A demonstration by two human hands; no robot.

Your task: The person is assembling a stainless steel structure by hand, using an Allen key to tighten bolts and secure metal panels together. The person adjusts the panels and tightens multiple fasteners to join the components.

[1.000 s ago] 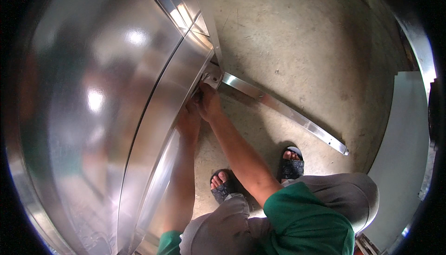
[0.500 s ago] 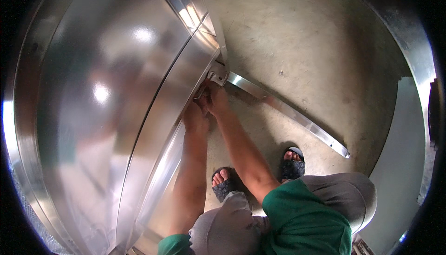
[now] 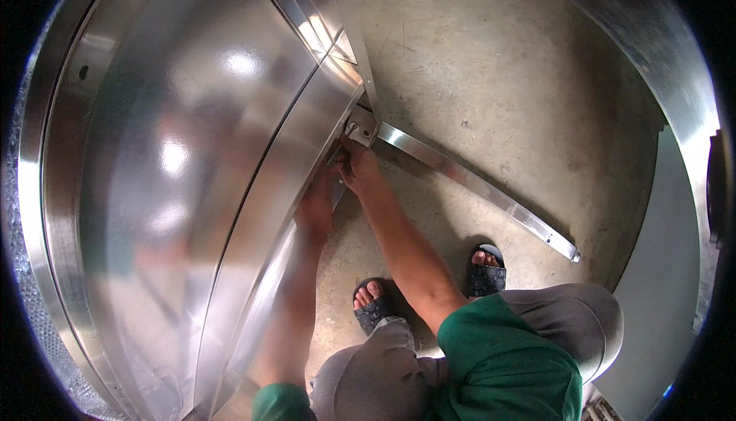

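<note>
The right hand [image 3: 358,166] is at a small metal bracket [image 3: 363,127] by the edge of the big shiny panel [image 3: 199,99]. The left hand [image 3: 315,197] is nearby, partly hidden. I can't tell if either grip is clamped. Dark sandals [image 3: 486,277] have marks too small to read.

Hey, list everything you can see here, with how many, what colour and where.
Metal panelled unit: one, silver, left side
Corner bracket: one, pale grey, at the unit's edge
Metal bar: one, silver, slanting rightward from the bracket
Concrete floor: one, grey-brown, centre and upper right
Flat panel: one, pale grey, right
Bubbly sheet: one, greyish, left rim
Dark object: one, black, right rim; kind unclear
Sandals: two, black, on the feet
Trousers: one pair, grey, bottom
Sleeves: two, green, bottom
Left hand, right hand: two, bare, below the bracket
</note>
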